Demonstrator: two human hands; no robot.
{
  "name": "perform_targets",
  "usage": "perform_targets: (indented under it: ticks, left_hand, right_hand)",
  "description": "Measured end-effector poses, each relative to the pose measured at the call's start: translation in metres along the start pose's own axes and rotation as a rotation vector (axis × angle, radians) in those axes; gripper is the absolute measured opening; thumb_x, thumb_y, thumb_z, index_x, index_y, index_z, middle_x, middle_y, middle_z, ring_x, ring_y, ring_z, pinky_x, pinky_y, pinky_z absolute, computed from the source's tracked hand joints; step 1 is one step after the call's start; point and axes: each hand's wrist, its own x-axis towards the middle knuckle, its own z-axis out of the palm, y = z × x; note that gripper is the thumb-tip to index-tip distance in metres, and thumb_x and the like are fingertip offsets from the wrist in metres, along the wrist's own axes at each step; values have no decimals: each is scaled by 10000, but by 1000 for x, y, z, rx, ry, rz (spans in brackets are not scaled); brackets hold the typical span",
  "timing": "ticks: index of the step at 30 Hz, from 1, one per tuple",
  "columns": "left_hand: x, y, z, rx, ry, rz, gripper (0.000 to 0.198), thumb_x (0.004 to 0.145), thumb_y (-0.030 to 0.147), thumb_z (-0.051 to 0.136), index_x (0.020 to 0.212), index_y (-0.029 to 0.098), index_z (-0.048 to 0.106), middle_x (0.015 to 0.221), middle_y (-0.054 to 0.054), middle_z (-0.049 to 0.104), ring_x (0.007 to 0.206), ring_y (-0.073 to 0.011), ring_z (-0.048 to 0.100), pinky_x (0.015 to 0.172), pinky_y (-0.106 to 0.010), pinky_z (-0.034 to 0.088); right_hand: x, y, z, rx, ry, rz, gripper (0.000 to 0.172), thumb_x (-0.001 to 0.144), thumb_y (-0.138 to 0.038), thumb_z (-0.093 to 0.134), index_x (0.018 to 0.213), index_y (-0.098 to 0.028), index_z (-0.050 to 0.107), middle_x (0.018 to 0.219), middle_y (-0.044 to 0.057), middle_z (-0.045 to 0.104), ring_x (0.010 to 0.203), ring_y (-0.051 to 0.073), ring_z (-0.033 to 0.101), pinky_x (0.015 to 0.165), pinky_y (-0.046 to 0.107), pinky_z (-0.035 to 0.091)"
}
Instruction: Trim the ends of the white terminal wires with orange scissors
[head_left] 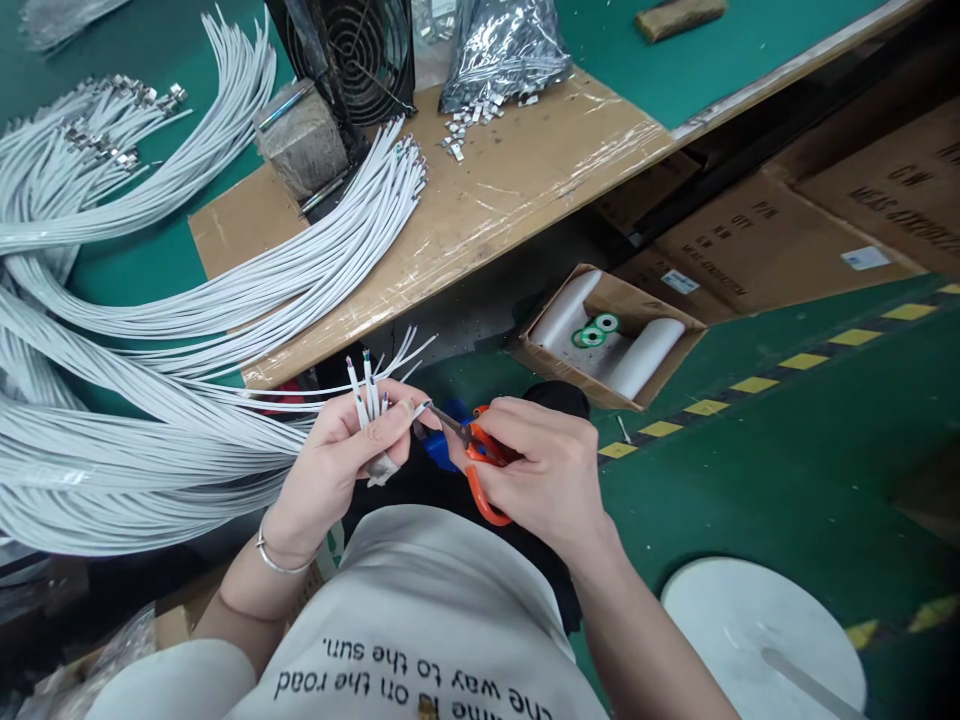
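My left hand (pixel 352 432) is closed around several white cables (pixel 362 392), whose stripped ends show small coloured wires. One cable end is pinched between its thumb and forefinger, pointing right. In my right hand (pixel 544 460) is a pair of scissors (pixel 486 455) with orange handles. The scissor tips meet the pinched cable end; whether the blades are apart there is too small to tell. Long bundles of white cable (pixel 150 440) run from the left hand back over the table's left side. Another bundle (pixel 352 230) lies on the cardboard with its ends fanned out.
A black fan (pixel 360 50) and a grey block (pixel 301 130) stand on the table. Small metal parts (pixel 472 120) have spilled beside a plastic bag (pixel 506 50). Below the table edge, an open carton (pixel 652 375) holds white rolls and green spools. A round white stool (pixel 757 630) stands lower right.
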Motion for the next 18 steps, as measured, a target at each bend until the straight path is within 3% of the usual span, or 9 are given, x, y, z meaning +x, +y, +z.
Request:
perform_targets:
  ticks: [13,18]
  left_hand:
    - [1,0,1,2,-23,2,324,972,495,791,953,174,832,559,31,500,504,-91,297,486,-277,193]
    - [2,0,2,-30,-14,-1,296,953,463,811,960,168,827,561,26,536,494,-85,318,472,-262,201]
  right_hand:
    - [2,4,3,-240,121,-158,469,914,-93,657,569,-227,370,527,-49,386,512,106,311,472,294,248]
    - [0,6,3,-224,106,-146,436,866,-105,691,581,-233,386,535,-48,409,521,111,338,488,294,277]
